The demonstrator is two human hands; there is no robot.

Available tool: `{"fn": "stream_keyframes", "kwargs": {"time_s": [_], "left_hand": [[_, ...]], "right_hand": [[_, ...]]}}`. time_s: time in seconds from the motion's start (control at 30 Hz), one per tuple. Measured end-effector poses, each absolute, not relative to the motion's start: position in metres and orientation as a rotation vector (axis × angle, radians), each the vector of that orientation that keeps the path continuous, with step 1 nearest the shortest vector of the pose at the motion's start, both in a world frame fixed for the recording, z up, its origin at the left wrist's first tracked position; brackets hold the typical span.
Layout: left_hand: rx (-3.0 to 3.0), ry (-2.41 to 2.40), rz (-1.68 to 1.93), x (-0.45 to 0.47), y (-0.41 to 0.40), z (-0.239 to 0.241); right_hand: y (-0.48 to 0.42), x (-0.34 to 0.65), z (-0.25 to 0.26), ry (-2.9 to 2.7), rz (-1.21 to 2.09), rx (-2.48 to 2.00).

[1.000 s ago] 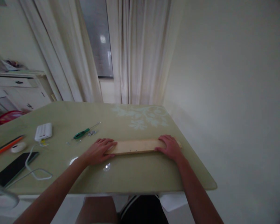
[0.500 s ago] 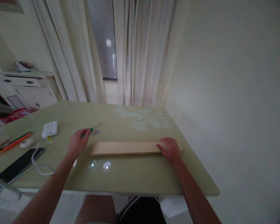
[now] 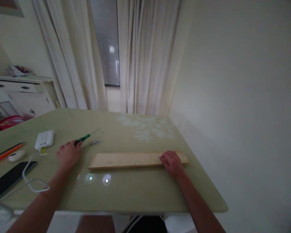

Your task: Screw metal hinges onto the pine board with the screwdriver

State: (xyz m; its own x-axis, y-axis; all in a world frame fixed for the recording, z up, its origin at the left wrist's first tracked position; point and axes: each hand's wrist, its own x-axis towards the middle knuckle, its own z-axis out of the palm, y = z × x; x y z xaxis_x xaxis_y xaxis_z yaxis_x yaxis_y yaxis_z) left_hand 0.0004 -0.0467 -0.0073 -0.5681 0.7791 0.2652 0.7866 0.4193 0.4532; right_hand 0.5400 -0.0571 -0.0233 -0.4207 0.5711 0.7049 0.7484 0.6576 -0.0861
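A long light wooden board (image 3: 128,160) lies flat across the green table (image 3: 135,191). My right hand (image 3: 171,163) rests on its right end, fingers curled and pressed on the wood. My left hand (image 3: 68,153) is off the board, at the handle end of a green-handled screwdriver (image 3: 83,138); its fingers are bent at the handle, and whether they grip it does not show. A small heap of screws (image 3: 96,142) lies just right of the screwdriver, behind the board.
On the table's left side lie a white power bank (image 3: 45,139) with a white cable (image 3: 30,181), a dark phone (image 3: 11,178), an orange pen (image 3: 6,152) and a small white oval thing (image 3: 16,155). Curtains hang behind the table; a white cabinet (image 3: 24,97) stands at the left.
My left hand left the board's left end and moved left and away to the screwdriver handle. The right hand stayed on the board's right end.
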Motion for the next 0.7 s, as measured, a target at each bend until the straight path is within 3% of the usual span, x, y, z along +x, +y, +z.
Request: {"fn": "stream_keyframes", "kwargs": {"time_s": [0.1,0.23,0.47,0.6,0.7], "left_hand": [[-1.471,-2.628,-1.221,0.012,-0.054,0.000],[-2.049,-2.354,-1.881,0.079,-0.073,0.005],[-2.776,-1.801,-2.063,0.234,-0.088,0.015],[-2.819,-1.844,-1.751,0.227,-0.058,0.026],[-2.425,-2.166,-1.030,0.181,-0.026,0.029]], "right_hand": [[-0.062,0.537,-0.019,-2.117,-0.248,-1.036],[-0.067,0.500,-0.006,-2.138,0.113,-0.960],[-0.057,0.403,0.027,-1.747,0.886,-0.703],[-0.046,0.418,0.025,-1.438,0.909,-0.698],[-0.033,0.451,0.016,-1.403,0.951,-0.869]]}}
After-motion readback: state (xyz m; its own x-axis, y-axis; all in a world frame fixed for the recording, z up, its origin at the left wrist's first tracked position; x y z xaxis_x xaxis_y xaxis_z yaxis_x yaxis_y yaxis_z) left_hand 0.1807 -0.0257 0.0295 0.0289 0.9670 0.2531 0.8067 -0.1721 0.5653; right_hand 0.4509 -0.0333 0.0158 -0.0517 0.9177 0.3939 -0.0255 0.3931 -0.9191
